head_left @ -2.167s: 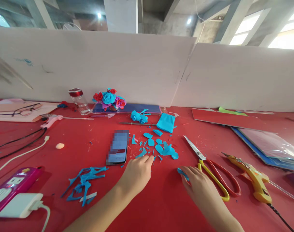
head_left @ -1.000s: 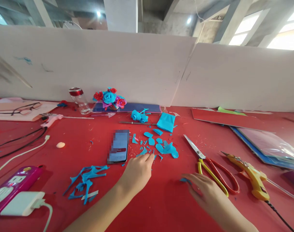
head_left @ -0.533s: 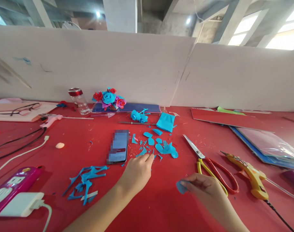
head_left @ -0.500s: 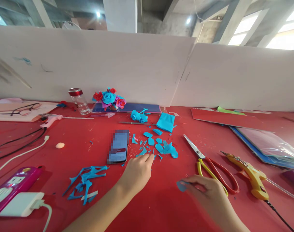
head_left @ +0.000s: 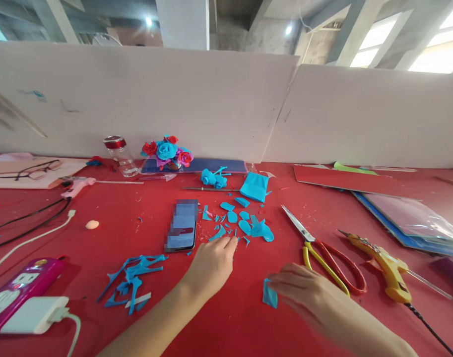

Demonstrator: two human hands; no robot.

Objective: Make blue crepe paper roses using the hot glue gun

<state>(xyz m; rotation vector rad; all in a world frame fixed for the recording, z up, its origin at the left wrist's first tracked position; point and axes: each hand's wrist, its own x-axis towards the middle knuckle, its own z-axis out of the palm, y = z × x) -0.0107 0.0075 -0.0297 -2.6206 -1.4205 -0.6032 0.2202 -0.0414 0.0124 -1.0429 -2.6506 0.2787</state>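
My left hand [head_left: 214,261] rests on the red table with its fingers curled together at the edge of several cut blue paper pieces [head_left: 244,227]. Whatever may be in that grip is hidden from view. A small squarish piece of blue crepe paper [head_left: 270,294] is at the fingertips of my right hand [head_left: 308,292], which is somewhat blurred and looks closed on it. Beyond the right hand lie scissors [head_left: 325,258] with red and yellow handles, blades pointing away. A folded blue paper stack [head_left: 254,186] sits farther back.
A phone [head_left: 182,225] lies left of the cut pieces, and blue scraps [head_left: 133,280] are nearer. At the right is a yellow glue gun [head_left: 382,263]. A paper flower bouquet [head_left: 167,151] and glass bottle [head_left: 121,157] stand by the white partition [head_left: 137,94]. A power strip [head_left: 29,277] is at left.
My right hand has turned, and its fingers now reach farther left. The blue piece at its fingertips has shifted slightly left and shows a squarer face. My left hand has stayed still.
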